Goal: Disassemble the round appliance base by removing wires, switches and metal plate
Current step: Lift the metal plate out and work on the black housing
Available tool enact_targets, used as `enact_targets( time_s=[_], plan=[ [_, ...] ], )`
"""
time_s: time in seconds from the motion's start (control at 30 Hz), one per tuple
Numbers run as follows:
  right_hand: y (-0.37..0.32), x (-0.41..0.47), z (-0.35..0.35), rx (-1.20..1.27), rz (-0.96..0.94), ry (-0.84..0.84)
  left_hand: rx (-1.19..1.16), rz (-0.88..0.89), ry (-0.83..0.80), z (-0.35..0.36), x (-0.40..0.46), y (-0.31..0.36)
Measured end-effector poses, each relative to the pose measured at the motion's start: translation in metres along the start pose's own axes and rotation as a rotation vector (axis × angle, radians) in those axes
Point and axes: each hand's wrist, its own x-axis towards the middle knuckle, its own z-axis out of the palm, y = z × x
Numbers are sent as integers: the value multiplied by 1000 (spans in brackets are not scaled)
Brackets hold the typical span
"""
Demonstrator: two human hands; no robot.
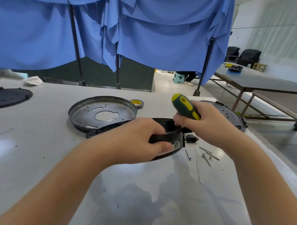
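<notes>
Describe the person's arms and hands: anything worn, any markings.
Both forearms are bare as far as the frame shows; no sleeves are in view. The left hand and right hand wear no gloves, and no rings, watch, bands or markings are visible.

Shiny metal plate (83,115), matt black plastic base (161,137), glossy white table (34,147), blue cloth (149,41).

Two bare arms are seen, coming in from the bottom edge. No sleeves are worn on them; both forearms are uncovered right up to the edge of the picture. The left hand (138,138) and the right hand (209,124) are bare too. No gloves, rings, watch or bands are worn. Short fingernails can be seen on the thumbs.
</notes>
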Motion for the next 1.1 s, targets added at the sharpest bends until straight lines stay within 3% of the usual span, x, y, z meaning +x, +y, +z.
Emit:
enact_targets(
  time_s=[0.3, 0.53, 0.8, 1.1],
  plan=[
    [-12, -1, 0, 189, -121, 367, -140, 30, 246, -15, 0, -10],
    [-9, 0, -1, 157, -68, 425, -131, 77, 302, -13, 2, -11],
    [-1, -1, -10, -48, -33, 154, -88, 97, 162, 2, 2, 1],
    [23, 1, -17, -261, 189, -204, 102, 219, 77, 42, 8, 12]
  ],
)
